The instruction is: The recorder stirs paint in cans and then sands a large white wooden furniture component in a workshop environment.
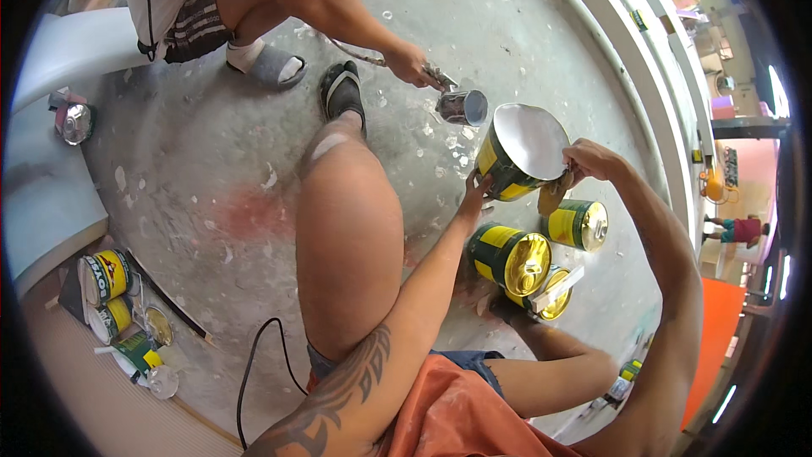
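Observation:
A large green and yellow paint can point(507, 171), tilted with its mouth up and a whitish inside showing, is held between my hands. My left hand point(479, 189) is closed against its lower left side. At the right rim, my right hand point(585, 161) grips the can. Below those fingers hangs a flat tan thing point(554, 195) that I cannot make out. Just left of the can's mouth, a co-worker's hand point(409, 64) holds a spray gun point(441, 78) with a dark, round cup point(463, 107), its open end toward the can; the two look apart.
Closed paint cans point(514, 259) stand on the stained concrete floor below my hands, a flat stick point(558, 289) across one. Long white panels point(626, 59) run along the right. More cans point(106, 278) and a clear cup lie at left. A black cable point(254, 355) curves near my leg.

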{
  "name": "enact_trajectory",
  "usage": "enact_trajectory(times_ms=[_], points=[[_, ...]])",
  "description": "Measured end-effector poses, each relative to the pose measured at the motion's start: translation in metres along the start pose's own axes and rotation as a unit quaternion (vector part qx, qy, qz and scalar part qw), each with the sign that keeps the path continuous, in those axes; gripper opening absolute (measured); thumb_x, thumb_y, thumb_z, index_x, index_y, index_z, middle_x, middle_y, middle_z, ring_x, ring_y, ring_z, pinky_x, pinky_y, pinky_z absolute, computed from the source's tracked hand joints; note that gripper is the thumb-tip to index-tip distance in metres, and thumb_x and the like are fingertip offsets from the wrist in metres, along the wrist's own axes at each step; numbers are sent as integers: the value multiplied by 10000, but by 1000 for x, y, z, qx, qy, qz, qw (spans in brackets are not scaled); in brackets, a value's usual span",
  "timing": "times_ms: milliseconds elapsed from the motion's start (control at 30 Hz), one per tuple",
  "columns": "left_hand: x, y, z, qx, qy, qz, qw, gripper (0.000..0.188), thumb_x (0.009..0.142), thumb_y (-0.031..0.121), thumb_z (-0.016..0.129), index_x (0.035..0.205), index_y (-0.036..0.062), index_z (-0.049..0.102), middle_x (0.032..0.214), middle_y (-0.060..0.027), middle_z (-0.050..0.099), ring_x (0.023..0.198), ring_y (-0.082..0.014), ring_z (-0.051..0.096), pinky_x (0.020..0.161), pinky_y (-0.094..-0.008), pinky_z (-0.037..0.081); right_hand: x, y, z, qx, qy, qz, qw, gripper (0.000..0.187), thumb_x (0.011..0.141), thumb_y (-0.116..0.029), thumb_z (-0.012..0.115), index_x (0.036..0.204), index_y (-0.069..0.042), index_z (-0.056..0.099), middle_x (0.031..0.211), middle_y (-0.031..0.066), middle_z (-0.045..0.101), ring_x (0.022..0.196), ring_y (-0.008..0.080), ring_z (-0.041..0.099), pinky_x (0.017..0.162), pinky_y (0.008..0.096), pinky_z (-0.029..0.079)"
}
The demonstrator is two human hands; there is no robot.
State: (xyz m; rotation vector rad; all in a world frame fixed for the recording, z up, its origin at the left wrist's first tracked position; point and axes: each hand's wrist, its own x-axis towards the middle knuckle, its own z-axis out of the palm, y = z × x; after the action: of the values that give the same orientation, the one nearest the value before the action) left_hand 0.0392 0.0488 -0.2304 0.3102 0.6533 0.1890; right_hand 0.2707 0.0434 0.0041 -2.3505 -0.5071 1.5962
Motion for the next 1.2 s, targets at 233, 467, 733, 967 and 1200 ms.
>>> enact_trajectory(times_ms=[233,467,733,967,1200], points=[[1,-4,4,-42,-4,2,999,905,920,580,625,1580,298,75,1486,-139,370,1321,-365,427,1036,-555,401,0,-26,6,-52,-12,19,998,360,863,-129,525,907,221,598,847,279,683,731,363,734,746,425,648],[3,-11,6,-66,-21,-3,998,937,908,586,633,1584,299,51,1512,-148,326,1342,-381,407,1043,-570,400,-1,-36,5,-70,-17,38,997,383,884,-149,502,926,221,593,896,304,694,773,362,744,761,418,646],[11,-22,6,-92,-21,-2,996,891,906,587,632,1569,306,108,1341,-118,396,1257,-352,457,1009,-551,439,-3,-48,7,-105,-11,51,993,386,884,-168,515,904,210,591,914,303,689,808,388,739,780,441,644],[8,-20,13,-103,-28,-3,994,884,920,578,615,1574,281,100,1389,-124,393,1258,-351,460,1008,-542,440,-8,-55,6,-121,-13,53,991,392,911,-168,490,939,211,585,919,312,690,777,363,744,748,421,650],[7,-20,20,-105,-22,1,994,879,925,588,597,1576,268,101,1399,-127,394,1271,-354,460,1003,-535,446,-8,-57,5,-123,-2,64,990,386,913,-176,495,952,200,575,917,311,682,761,379,739,748,431,651]])
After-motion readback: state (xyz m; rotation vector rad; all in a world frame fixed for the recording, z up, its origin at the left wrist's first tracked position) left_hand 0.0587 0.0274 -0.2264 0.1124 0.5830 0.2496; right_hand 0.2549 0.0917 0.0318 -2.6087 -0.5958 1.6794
